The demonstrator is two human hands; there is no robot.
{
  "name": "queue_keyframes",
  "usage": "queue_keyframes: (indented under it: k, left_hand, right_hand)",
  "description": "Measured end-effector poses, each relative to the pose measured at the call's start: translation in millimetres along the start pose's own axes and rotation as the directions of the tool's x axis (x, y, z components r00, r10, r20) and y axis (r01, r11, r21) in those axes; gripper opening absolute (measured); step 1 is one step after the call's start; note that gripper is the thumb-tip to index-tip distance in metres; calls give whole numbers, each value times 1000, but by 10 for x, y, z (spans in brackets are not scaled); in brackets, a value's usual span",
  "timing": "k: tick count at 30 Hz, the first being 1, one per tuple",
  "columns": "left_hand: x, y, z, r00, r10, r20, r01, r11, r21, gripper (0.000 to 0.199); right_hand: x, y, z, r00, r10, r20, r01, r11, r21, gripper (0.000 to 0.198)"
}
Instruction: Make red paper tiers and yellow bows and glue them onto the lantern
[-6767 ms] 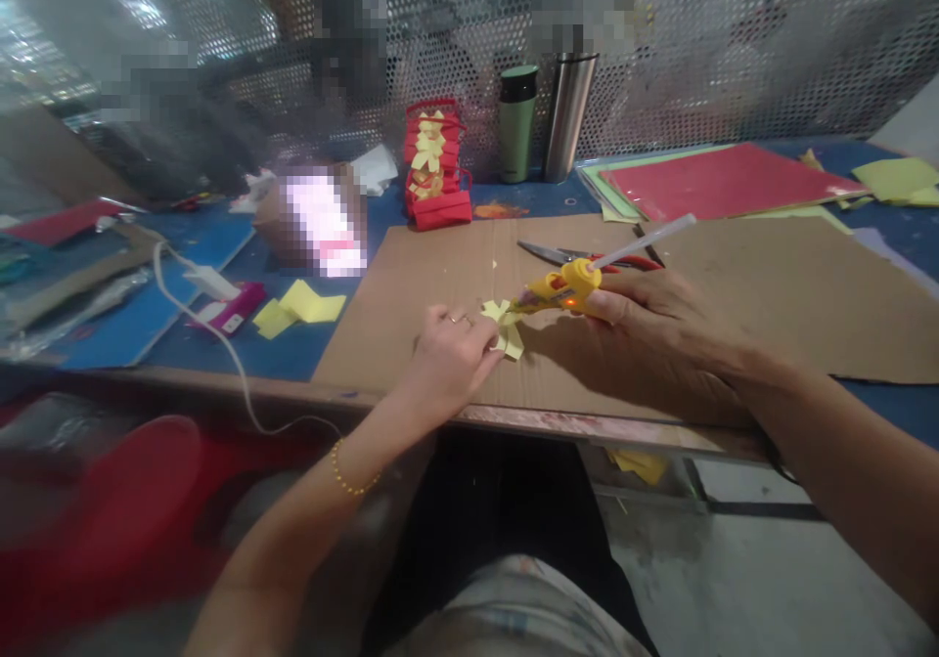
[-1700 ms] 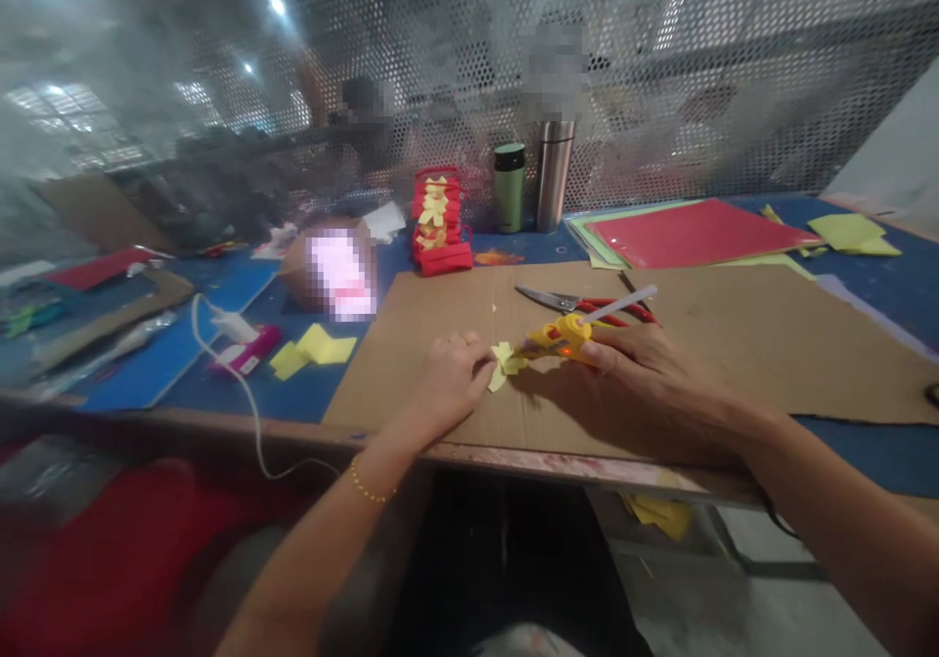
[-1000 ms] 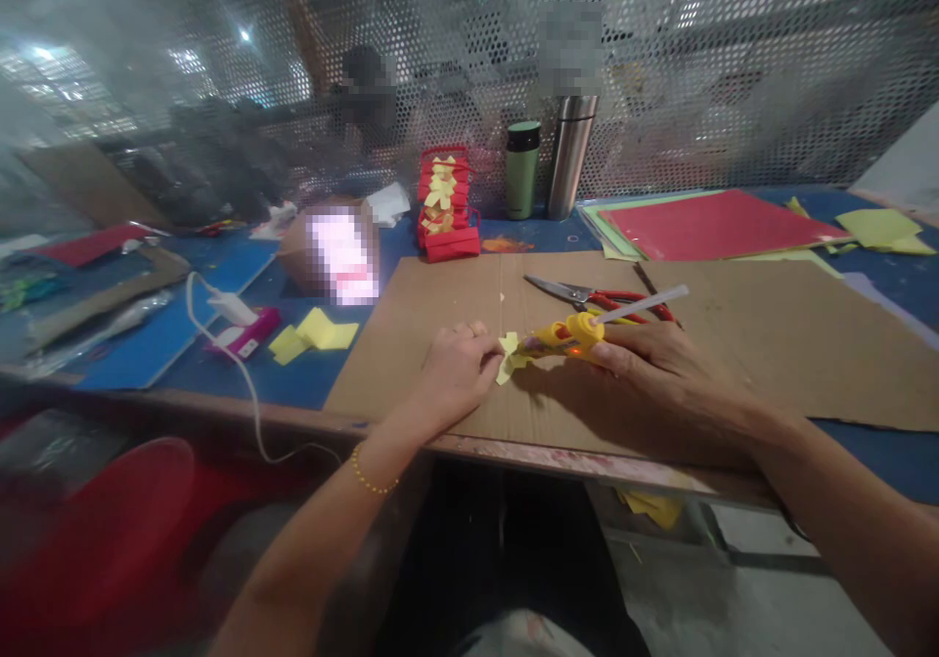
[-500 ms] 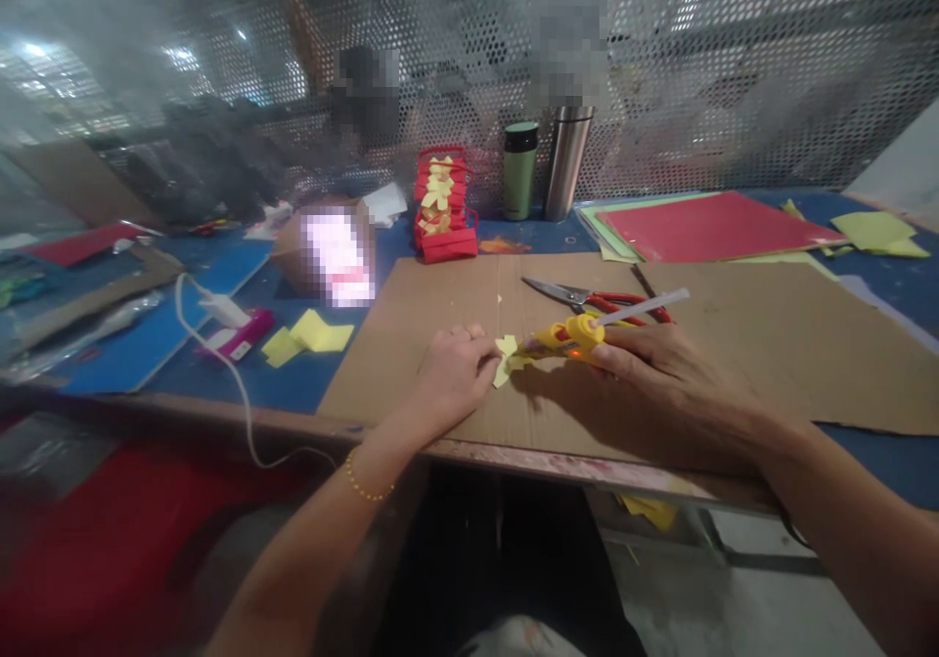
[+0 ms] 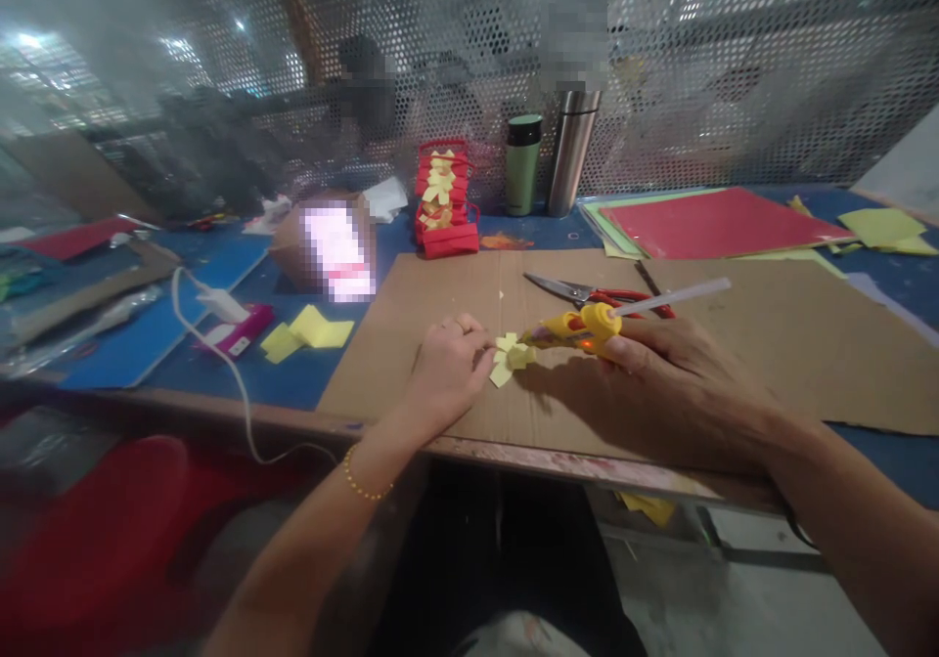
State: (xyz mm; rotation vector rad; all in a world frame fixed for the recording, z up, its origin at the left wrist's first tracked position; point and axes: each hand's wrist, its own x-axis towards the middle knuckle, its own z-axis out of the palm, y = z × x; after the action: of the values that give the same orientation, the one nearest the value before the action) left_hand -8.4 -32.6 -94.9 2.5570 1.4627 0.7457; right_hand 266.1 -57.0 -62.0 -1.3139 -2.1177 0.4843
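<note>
My right hand (image 5: 667,359) is closed around a yellow hot glue gun (image 5: 579,327), with a whitish glue stick (image 5: 682,295) jutting from its back end. The gun's nozzle points left, just over a small pale-yellow paper flower (image 5: 512,356) lying on the cardboard. At the flower's left side, my left hand (image 5: 455,364) rests on the cardboard, thumb and fingers pinched at a petal's edge. Beneath both lies a large brown cardboard sheet (image 5: 411,315). Behind the gun are scissors (image 5: 579,290) with red handles, partly hidden by it.
Yellow paper pieces (image 5: 312,329) and a purple-and-white power adapter (image 5: 235,329) with a white cable lie left. Behind stand a red paper piece with yellow flowers (image 5: 449,237), a green tumbler (image 5: 522,168) and a steel flask (image 5: 576,153). Red sheets (image 5: 723,222) lie at back right.
The glue gun has drawn back slightly to the right and up from the flower, showing more of its petals. My left hand stays beside the flower.
</note>
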Motion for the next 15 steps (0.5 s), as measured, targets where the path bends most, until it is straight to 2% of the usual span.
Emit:
queue_keyframes:
  k: [3,7,11,15]
  left_hand:
    - [4,-27,-7,1000,-4,-1,4,1000,28,22]
    - [-21,-6,0,997,69,33,-72,995,72,23]
    - [-145,93,17,987,157,27,-159,957,242,28]
    - [-304,212,28,991,135,2,-127,926,356,24]
  right_hand:
    - [-4,23,-6,1000,-2,-23,2,1000,-5,52]
    - [-5,34,-20,1000,12,-12,-12,1000,11,52]
    - [-7,0,-17,999,49,-5,-49,999,16,44]
    - [-10,-27,-8,997,72,-23,-71,997,30,41]
